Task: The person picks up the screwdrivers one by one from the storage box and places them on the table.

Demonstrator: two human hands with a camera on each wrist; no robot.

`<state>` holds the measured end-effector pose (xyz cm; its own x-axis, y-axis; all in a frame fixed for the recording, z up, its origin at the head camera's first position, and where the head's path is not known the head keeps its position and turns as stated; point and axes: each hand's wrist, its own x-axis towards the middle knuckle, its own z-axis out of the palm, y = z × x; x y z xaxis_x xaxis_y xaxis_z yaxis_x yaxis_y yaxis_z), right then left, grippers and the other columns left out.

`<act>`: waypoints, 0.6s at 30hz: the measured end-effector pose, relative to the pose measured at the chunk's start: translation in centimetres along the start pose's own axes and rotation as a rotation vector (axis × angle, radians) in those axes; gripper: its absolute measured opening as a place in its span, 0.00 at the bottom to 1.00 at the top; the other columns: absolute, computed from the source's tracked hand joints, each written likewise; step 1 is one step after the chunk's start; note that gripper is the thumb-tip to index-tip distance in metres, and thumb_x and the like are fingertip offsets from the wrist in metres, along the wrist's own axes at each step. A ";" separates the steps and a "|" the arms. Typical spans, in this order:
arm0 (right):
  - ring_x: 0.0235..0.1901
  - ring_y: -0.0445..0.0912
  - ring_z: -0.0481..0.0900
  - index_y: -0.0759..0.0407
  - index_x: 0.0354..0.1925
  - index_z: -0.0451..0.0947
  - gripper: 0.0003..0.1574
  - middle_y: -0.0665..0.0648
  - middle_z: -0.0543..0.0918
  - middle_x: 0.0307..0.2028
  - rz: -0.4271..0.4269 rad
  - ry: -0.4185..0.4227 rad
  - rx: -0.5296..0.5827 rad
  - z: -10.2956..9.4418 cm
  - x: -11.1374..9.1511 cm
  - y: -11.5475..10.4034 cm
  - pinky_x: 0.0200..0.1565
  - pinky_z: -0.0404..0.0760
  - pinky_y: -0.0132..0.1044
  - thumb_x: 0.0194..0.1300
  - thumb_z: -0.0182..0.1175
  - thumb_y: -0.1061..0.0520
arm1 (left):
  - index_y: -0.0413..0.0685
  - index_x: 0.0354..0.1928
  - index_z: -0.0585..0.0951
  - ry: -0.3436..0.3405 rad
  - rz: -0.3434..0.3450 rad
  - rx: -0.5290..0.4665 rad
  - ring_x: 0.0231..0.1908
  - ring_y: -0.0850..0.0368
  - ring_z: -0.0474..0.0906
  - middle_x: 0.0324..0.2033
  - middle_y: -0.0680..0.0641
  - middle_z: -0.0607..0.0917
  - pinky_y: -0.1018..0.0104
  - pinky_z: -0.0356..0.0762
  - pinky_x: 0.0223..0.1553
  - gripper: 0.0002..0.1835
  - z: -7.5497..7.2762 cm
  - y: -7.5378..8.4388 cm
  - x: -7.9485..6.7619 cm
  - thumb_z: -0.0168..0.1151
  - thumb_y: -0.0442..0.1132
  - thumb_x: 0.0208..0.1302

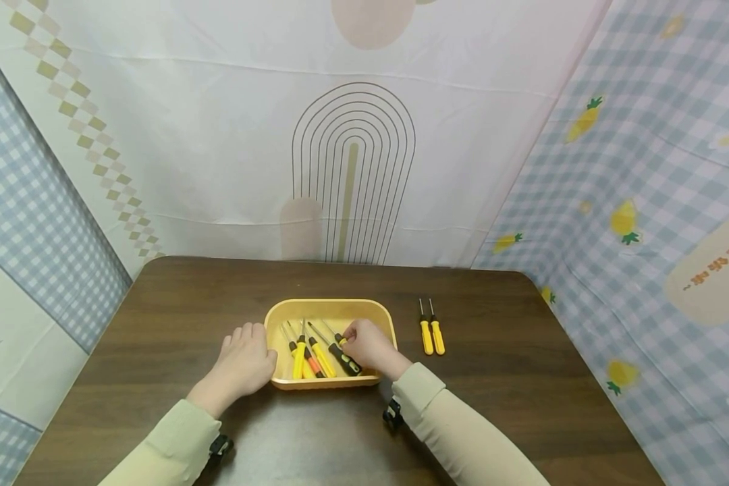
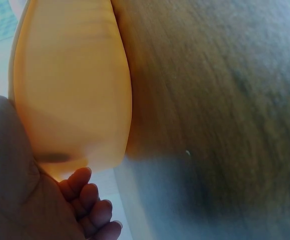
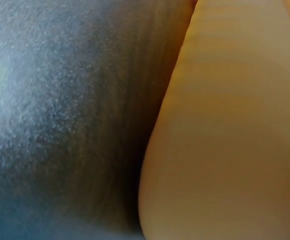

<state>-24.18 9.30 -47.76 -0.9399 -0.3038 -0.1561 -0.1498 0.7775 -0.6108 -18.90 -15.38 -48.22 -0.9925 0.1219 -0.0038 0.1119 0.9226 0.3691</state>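
A yellow plastic basket [image 1: 328, 383] holds several screwdrivers, most with yellow handles. My left hand [image 1: 247, 358] grips the basket's left rim; in the left wrist view the fingers [image 2: 87, 200] bend against the outside of the translucent wall. Reaching over the right side, my right hand [image 1: 370, 344] pinches a screwdriver [image 1: 341, 339] by its yellow and black handle, most of which the fingers hide. Just below it lies a screwdriver with a thicker black handle [image 1: 345, 361]. A yellow-handled screwdriver [image 1: 300, 358] and one with an orange-red handle [image 1: 313, 365] lie toward the left.
Two yellow-handled screwdrivers [image 1: 426, 336] lie side by side on the dark wooden table [image 1: 492, 405], right of the basket. Patterned cloths [image 1: 219, 155] hang behind the table and at both sides. The right wrist view shows only the basket's outer wall [image 3: 225, 130] and tabletop.
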 end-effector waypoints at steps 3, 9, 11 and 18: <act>0.25 0.41 0.71 0.65 0.36 0.80 0.07 0.50 0.74 0.24 -0.004 0.003 -0.004 -0.3 -0.1 -0.1 0.31 0.72 0.34 0.57 0.62 0.62 | 0.31 0.46 0.69 0.004 0.004 0.001 0.39 0.44 0.65 0.36 0.41 0.69 0.48 0.62 0.42 0.20 0.0 0.0 0.0 0.53 0.43 0.63; 0.33 0.43 0.76 0.63 0.44 0.80 0.13 0.51 0.79 0.33 -0.017 0.013 0.043 -1.6 -0.5 -0.4 0.37 0.76 0.38 0.60 0.63 0.60 | 0.32 0.46 0.69 0.005 0.005 0.002 0.39 0.44 0.65 0.36 0.41 0.69 0.48 0.62 0.42 0.20 0.0 -0.1 0.0 0.53 0.43 0.63; 0.33 0.44 0.76 0.62 0.44 0.80 0.13 0.51 0.78 0.34 -0.038 0.027 0.073 -2.1 -0.6 -0.4 0.37 0.76 0.38 0.60 0.63 0.60 | 0.31 0.47 0.69 0.002 0.002 0.001 0.39 0.44 0.65 0.36 0.41 0.69 0.48 0.62 0.42 0.20 0.0 -0.1 0.0 0.53 0.43 0.63; 0.36 0.44 0.77 0.59 0.44 0.79 0.12 0.51 0.79 0.35 -0.051 0.097 0.136 -4.1 -1.0 -0.2 0.37 0.77 0.38 0.61 0.63 0.58 | 0.32 0.47 0.69 -0.003 -0.005 0.001 0.39 0.44 0.65 0.36 0.41 0.69 0.49 0.62 0.42 0.20 0.0 0.0 0.0 0.53 0.43 0.63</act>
<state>-24.41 11.66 -44.31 -0.9582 -0.2816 -0.0506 -0.1615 0.6783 -0.7168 -18.91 -15.31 -48.24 -0.9929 0.1187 -0.0086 0.1072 0.9235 0.3684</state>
